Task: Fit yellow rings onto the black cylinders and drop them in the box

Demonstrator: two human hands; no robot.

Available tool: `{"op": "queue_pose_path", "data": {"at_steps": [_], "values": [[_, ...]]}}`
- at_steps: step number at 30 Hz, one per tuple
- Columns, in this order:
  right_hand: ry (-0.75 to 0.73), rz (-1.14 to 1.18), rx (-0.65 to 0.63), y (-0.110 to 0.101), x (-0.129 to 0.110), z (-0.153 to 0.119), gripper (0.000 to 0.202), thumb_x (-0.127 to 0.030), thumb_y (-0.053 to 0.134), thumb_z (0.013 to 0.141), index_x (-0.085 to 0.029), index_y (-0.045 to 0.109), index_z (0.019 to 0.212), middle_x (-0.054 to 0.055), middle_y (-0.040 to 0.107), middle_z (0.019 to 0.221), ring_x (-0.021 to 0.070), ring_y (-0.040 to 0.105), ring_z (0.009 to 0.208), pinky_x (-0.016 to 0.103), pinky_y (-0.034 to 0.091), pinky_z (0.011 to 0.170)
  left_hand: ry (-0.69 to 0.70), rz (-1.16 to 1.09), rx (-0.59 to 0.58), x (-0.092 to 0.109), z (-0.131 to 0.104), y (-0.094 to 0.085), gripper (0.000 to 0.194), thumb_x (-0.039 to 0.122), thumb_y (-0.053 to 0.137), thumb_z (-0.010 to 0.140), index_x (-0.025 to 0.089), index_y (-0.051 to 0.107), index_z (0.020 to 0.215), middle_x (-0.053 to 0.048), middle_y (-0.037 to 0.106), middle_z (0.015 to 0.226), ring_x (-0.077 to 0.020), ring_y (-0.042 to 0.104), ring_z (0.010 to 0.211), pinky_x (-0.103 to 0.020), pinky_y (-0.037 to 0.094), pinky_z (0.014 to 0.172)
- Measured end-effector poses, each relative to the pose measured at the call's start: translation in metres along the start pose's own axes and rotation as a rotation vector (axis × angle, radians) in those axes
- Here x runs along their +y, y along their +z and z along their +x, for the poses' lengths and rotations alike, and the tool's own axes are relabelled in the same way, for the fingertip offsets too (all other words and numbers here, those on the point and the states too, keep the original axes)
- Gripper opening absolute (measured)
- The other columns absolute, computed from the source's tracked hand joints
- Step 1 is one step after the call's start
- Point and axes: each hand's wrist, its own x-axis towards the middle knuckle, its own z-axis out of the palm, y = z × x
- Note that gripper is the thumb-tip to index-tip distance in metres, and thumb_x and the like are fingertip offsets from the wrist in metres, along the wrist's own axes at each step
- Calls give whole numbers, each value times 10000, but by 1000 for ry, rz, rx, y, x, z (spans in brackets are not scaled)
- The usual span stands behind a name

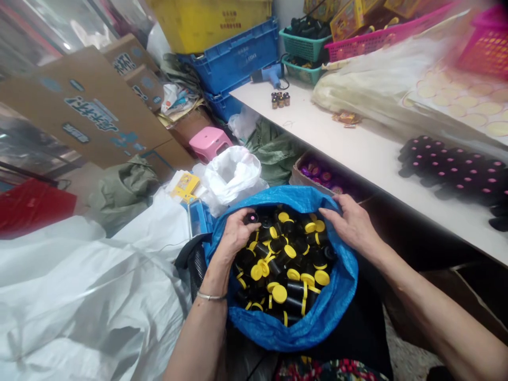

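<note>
The blue bag is positioned in front of the person's body, mouth open and facing upward. It contains a loose pile of black containers with yellow lids; the containers lie at mixed angles.

Left hand: located at the left side of the bag mouth. The thumb and fingers grasp one black piece, which bears a pink dot on its visible end. A bracelet encircles the left wrist.

Right hand: located at the upper right of the bag mouth. It grasps the rim, with the thumb on the inner side and the fingers at the outer edge.

The worktop extends along the right side. A group of black pieces with pink dots stands in close rows at its near right part. Farther back are a cluster of small dark bottles, a blue gun-shaped tool and stacked green baskets.

Beyond the bag, a carton holding purple items sits beside the worktop edge. A white plastic bag stands to its left, near a pink stool.
</note>
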Motion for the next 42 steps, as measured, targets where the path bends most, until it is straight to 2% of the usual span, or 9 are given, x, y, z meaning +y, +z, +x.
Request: {"op": "queue_pose_path", "data": {"at_steps": [4, 8, 11, 15, 19, 23, 31, 35, 42], "values": [[-404, -265, 239, 2, -20, -7, 190, -274, 536, 813, -141, 579, 941, 140, 552, 1047, 265, 476, 944, 409, 426, 830, 17, -202, -72, 18, -18, 2, 322, 145, 762, 513, 137, 631, 807, 19, 601, 726, -94, 530, 673, -216, 431, 669], [-535, -1, 77, 7, -53, -18, 147, -140, 446, 843, -162, 573, 914, 110, 557, 1010, 210, 492, 919, 347, 443, 812, 52, -354, -174, 30, -33, 9, 375, 123, 788, 507, 129, 641, 852, -14, 625, 815, -104, 549, 743, -226, 445, 716], [-382, 314, -146, 14, -70, -24, 138, -145, 429, 851, -156, 565, 875, 80, 557, 916, 165, 519, 848, 303, 447, 771, 62, -406, -235, 37, -43, 17, 389, 120, 799, 511, 134, 648, 869, -26, 629, 837, -121, 566, 792, -247, 455, 768], [0, 664, -414, 24, -75, -29, 154, -264, 495, 832, -149, 588, 878, 21, 567, 768, 121, 521, 677, 253, 431, 636, 152, -337, -255, 40, -52, 26, 367, 149, 812, 510, 154, 660, 844, -13, 596, 829, -123, 564, 768, -243, 464, 726], [175, 867, -477, 29, -70, -35, 176, -285, 596, 747, -136, 604, 842, -7, 557, 699, 98, 499, 619, 232, 405, 598, 377, -74, -254, 39, -58, 30, 332, 192, 807, 543, 170, 674, 847, -32, 602, 845, -143, 557, 794, -252, 453, 723], [302, 998, -496, 25, -68, -38, 163, -268, 630, 690, -124, 595, 758, -11, 545, 649, 86, 487, 567, 225, 390, 561, 490, 84, -259, 41, -64, 34, 286, 232, 780, 598, 177, 681, 860, -45, 612, 857, -153, 568, 787, -268, 459, 716], [229, 960, -507, 11, -74, -46, 319, -238, 709, 616, -142, 598, 899, 7, 581, 781, 120, 532, 682, 258, 440, 643, 521, 157, -174, 44, -75, 38, 297, 219, 762, 620, 184, 648, 892, -30, 616, 832, -143, 566, 752, -258, 457, 691], [202, 920, -485, 10, -70, -52, 257, -235, 666, 667, -140, 605, 898, 13, 579, 803, 127, 535, 706, 257, 446, 653, 457, 130, -150, 44, -82, 39, 317, 242, 768, 606, 177, 636, 886, -32, 610, 841, -144, 568, 744, -246, 457, 658], [130, 744, -460, 4, -65, -83, 297, -249, 645, 734, -190, 618, 1023, 14, 598, 850, 139, 547, 744, 261, 460, 688, 446, 146, -70, 45, -120, 56, 136, 151, 672, 671, 187, 637, 797, -17, 627, 770, -134, 565, 698, -244, 453, 654]]}}
